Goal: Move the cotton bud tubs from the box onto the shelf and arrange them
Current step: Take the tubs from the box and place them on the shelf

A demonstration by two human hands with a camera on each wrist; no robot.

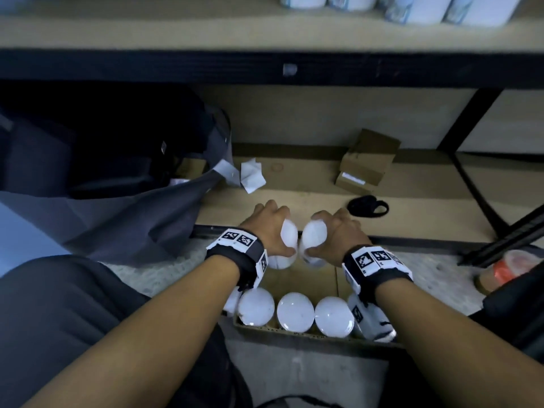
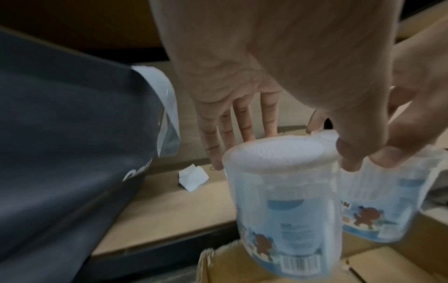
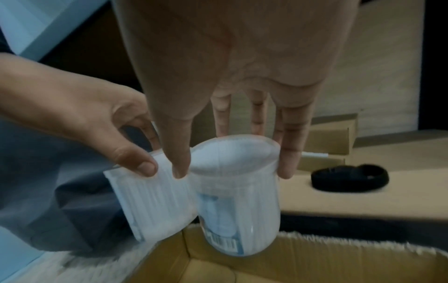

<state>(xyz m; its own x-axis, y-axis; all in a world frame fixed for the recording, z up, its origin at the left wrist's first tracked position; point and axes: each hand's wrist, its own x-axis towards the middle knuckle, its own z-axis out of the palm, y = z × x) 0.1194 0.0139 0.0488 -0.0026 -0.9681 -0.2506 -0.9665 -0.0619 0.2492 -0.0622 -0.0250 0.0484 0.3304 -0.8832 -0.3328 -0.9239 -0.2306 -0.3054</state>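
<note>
Each hand grips one clear cotton bud tub by its white lid, just above the far end of the cardboard box [image 1: 297, 334]. My left hand [image 1: 269, 228] holds the left tub [image 1: 287, 240] [image 2: 283, 201]; my right hand [image 1: 332, 231] holds the right tub [image 1: 315, 235] [image 3: 238, 201]. The two tubs hang side by side, almost touching. Three more tubs [image 1: 295, 311] stand in a row at the box's near end. Several tubs [image 1: 412, 7] stand on the upper shelf [image 1: 176, 28] at the top right.
A dark bag [image 1: 117, 178] lies to the left on the low shelf board [image 1: 294, 187]. Small cardboard boxes [image 1: 365, 163], crumpled white paper [image 1: 251, 175] and a black band [image 1: 368, 206] lie beyond the hands. A black shelf post [image 1: 468, 122] stands on the right.
</note>
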